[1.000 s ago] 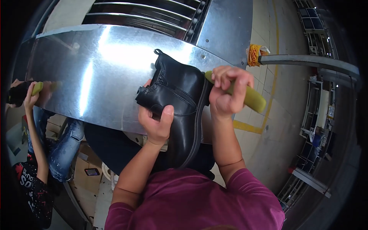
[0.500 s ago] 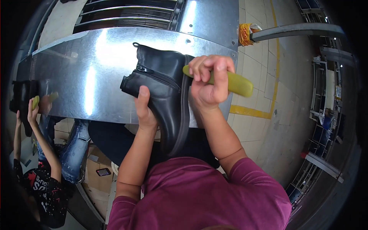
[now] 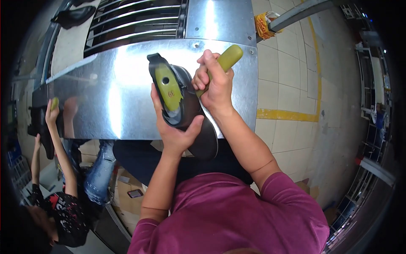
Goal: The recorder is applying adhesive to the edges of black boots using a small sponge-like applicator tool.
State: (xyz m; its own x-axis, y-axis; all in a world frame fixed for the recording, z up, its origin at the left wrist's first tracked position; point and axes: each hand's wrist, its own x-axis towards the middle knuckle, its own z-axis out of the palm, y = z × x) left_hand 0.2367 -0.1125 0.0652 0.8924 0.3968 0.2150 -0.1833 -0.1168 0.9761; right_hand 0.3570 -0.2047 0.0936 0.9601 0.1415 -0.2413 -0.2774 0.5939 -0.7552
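Note:
My left hand (image 3: 174, 133) is closed round a black ankle boot (image 3: 193, 111) above the metal table's near edge. The boot's opening is turned up towards me and its sole points down to the right. A yellow-green shoe last (image 3: 168, 93) with a round dark hole fills the opening. In my right hand (image 3: 216, 84), beside the boot's sole side, is a smooth yellow-green bar (image 3: 231, 57) with a rounded end. Its lower end is hidden behind my fingers and the boot, so I cannot tell whether it touches the boot.
The shiny metal table (image 3: 127, 110) lies ahead, with a roller conveyor (image 3: 139, 25) beyond it. Another black shoe (image 3: 74, 17) is on a pale belt at the far left. A co-worker (image 3: 63, 211) at the left handles a dark boot. A metal post (image 3: 300, 15) stands at the far right.
The boot has turned from side-on to opening-up, so the last inside now shows. My right hand has moved left, and its bar now slants up to the right.

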